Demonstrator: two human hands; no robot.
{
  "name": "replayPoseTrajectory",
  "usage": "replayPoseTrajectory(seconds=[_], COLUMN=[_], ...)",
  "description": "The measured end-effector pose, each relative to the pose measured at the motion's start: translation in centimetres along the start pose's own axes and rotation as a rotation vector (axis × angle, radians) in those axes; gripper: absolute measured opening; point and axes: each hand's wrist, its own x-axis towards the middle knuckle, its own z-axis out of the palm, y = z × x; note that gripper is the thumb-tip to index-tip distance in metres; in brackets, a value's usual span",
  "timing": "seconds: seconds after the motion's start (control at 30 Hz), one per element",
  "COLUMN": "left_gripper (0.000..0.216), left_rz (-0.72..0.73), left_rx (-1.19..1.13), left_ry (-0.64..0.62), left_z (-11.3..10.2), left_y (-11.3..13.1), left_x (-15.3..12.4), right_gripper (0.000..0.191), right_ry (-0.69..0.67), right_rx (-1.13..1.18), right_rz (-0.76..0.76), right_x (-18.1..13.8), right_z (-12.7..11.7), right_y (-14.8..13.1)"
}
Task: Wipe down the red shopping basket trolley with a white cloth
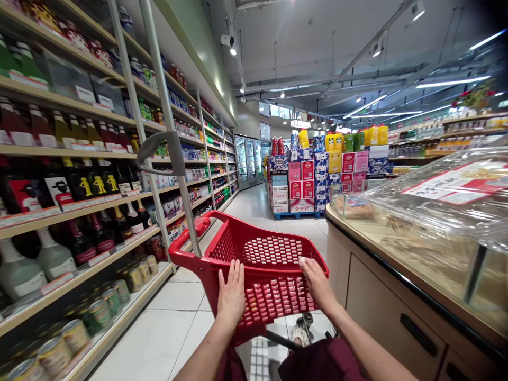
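A red plastic shopping cart (pixel 273 276) with perforated basket walls stands right in front of me, turned so that its long side faces me. On its near rim lies my left hand (pixel 231 293), fingers stretched out over the edge and thumb apart. Farther right along the same rim, my right hand (pixel 317 280) rests with fingers extended across it. A small white spot shows at its fingertips; I cannot tell what it is. The cart's red handle (pixel 190 239) is at the left, touched by neither hand. The visible part of the basket holds nothing I can make out.
Shelves of bottles (pixel 93 233) and cans (pixel 99 312) line the left, with a metal pole (pixel 166 106) before them. A wooden counter (pixel 381 296) bearing plastic-covered food stands close on the right. Stacked drink boxes (pixel 300 182) are ahead, glass-door fridges (pixel 248 159) beyond.
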Motion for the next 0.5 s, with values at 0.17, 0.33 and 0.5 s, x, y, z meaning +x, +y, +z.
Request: replayPoseTrajectory(seconds=[0.17, 0.33, 0.5], left_gripper=[0.066, 0.067, 0.065], left_rz=[-0.046, 0.001, -0.028], left_rx=[-0.017, -0.027, -0.035], left_ry=[-0.052, -0.094, -0.094], left_z=[-0.8, -1.5, -1.7], left_y=[0.5, 0.1, 0.4], left_x=[0.0, -0.2, -0.2], right_gripper=[0.051, 0.055, 0.053], right_ry=[0.036, -0.034, 0.101], right_rx=[-0.044, 0.051, -0.045], right_rz=[0.091, -0.090, 0.143], right_x=[0.3, 0.3, -0.2], right_z=[0.1, 0.6, 0.0], right_y=[-0.1, -1.8, 0.5])
